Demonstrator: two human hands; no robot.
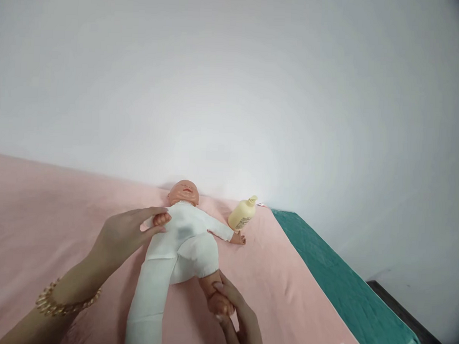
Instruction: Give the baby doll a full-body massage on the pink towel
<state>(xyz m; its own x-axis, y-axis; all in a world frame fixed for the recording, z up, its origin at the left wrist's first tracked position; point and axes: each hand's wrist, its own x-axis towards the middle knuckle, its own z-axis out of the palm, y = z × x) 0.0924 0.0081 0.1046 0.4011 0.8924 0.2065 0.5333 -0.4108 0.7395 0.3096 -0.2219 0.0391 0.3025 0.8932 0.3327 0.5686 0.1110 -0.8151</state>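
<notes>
A baby doll (199, 254) with a white cloth body lies on its back on a pink cloth (277, 296), head toward the wall. My left hand (122, 236), with a beaded bracelet (66, 302) at the wrist, is closed on the doll's hand at its chest, on the left side. My right hand (242, 317) pinches the doll's bare foot (219, 303) at the lower right, thumb on top. The doll's other arm stretches out to the right. Its other leg runs straight toward me and leaves the bottom of the view.
A pale yellow pump bottle (243, 213) stands beside the doll's outstretched arm. A green surface (335, 273) shows past the pink cloth's right edge. Behind everything rises a plain white wall (226, 80). A dark edge (395, 301) lies at the lower right.
</notes>
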